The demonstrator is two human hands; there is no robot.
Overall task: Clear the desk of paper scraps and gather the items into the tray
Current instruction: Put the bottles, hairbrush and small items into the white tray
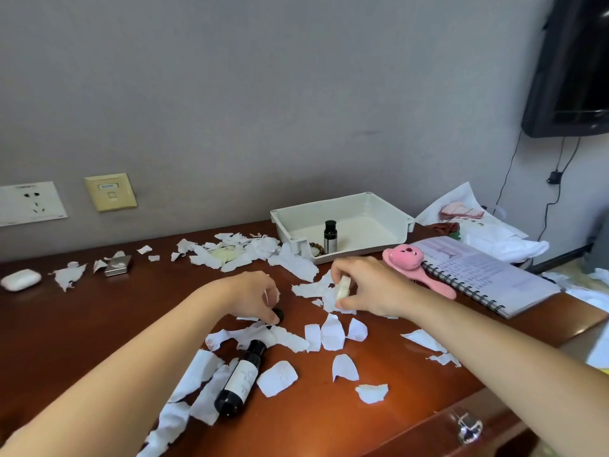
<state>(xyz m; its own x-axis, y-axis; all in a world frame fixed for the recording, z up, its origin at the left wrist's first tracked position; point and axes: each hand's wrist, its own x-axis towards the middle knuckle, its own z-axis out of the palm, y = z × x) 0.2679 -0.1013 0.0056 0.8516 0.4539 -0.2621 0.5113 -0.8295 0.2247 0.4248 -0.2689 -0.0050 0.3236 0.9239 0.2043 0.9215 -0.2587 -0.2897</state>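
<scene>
Torn white paper scraps (pixel 332 332) lie all over the brown desk (pixel 108 318). My left hand (pixel 252 296) pinches a small dark cap (pixel 277 315) at mid-desk, just above a lying dark bottle (pixel 239 379) with a white label. My right hand (pixel 369 286) grips a small pale cream object (pixel 342 286) over a scrap. The white tray (pixel 389 211) stands at the back, holding an upright small dark bottle (pixel 330 236) and a bead bracelet (pixel 317 248).
A pink brush (pixel 415 268) lies on an open spiral notebook (pixel 481 272) to the right. A white earbud case (pixel 20 280) and a silver lighter (pixel 118 266) sit at the left. White bags (pixel 468 222) are piled behind the notebook. A drawer knob (pixel 468 429) shows below.
</scene>
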